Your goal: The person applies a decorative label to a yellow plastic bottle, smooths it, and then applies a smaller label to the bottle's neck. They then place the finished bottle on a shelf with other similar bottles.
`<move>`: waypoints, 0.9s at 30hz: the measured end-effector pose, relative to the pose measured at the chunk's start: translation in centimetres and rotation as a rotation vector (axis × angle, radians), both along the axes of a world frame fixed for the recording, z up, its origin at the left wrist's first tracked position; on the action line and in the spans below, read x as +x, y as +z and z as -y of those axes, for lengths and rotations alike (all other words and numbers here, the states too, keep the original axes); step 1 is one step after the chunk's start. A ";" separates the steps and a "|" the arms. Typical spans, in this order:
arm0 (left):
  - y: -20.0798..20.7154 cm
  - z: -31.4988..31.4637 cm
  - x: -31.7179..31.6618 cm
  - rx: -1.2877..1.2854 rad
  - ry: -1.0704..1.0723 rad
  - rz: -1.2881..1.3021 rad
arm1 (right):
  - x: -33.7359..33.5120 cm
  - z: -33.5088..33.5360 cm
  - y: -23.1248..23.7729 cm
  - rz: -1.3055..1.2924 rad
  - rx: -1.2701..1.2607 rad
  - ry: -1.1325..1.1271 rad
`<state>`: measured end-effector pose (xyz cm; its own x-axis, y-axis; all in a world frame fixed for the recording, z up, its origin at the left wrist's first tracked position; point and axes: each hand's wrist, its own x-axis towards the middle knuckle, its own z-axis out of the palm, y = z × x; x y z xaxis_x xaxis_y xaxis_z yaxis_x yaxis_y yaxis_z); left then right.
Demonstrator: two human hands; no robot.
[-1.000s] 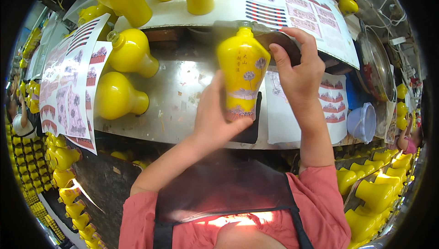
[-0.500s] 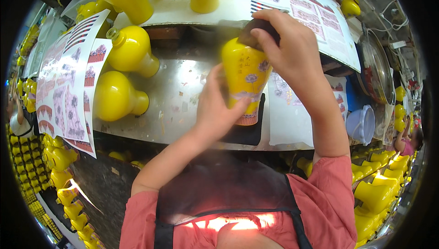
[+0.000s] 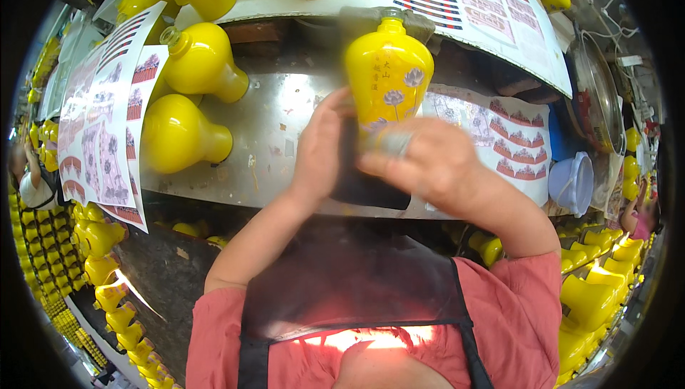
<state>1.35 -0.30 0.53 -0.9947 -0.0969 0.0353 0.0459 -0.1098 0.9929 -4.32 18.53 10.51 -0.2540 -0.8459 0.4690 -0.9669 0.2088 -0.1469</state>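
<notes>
A yellow bottle (image 3: 389, 61) with purple flower decals and dark lettering stands over a black mat (image 3: 371, 193), its clear neck toward the far side. My left hand (image 3: 319, 148) is at the bottle's left side, its fingertips curled against and partly behind it. Across the bottle's lower part lies my right hand (image 3: 435, 164), smeared by motion, fingers closed around a blurred, pale greyish thing that I cannot make out. The bottle's base is hidden by that hand.
Two yellow bottles (image 3: 182, 135) lie on the metal table (image 3: 275, 118) at left, beside hanging decal sheets (image 3: 96, 132). More bottles and decals sit on the white shelf (image 3: 357, 3). A decal sheet (image 3: 524, 135) and lilac bucket (image 3: 571, 183) are at right. Rows of yellow bottles flank me.
My right hand has come down from the bottle's shoulder to its lower part. The dark brown pad it held there no longer shows clearly. The bottle's neck is now uncovered.
</notes>
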 end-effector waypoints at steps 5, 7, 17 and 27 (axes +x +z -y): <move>-0.3 0.3 0.1 -0.164 -0.079 -0.134 | -0.5 -1.6 -1.1 0.027 -0.253 -0.334; -0.3 0.1 0.1 -0.432 -0.104 -0.245 | -0.7 -1.9 -1.6 -0.040 -0.314 -0.286; 0.9 -1.2 -0.3 -0.584 -0.027 -0.314 | 0.4 -3.2 -5.0 0.449 -0.608 -0.652; 1.0 -1.0 -0.7 -0.434 -0.124 -0.232 | 0.2 -1.6 -6.3 0.452 -0.600 -0.618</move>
<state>0.68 0.69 1.53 -0.9589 0.0936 0.2679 0.2836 0.2917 0.9135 -4.15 20.08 4.21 -0.8350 -0.1546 0.5281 -0.5381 0.4303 -0.7248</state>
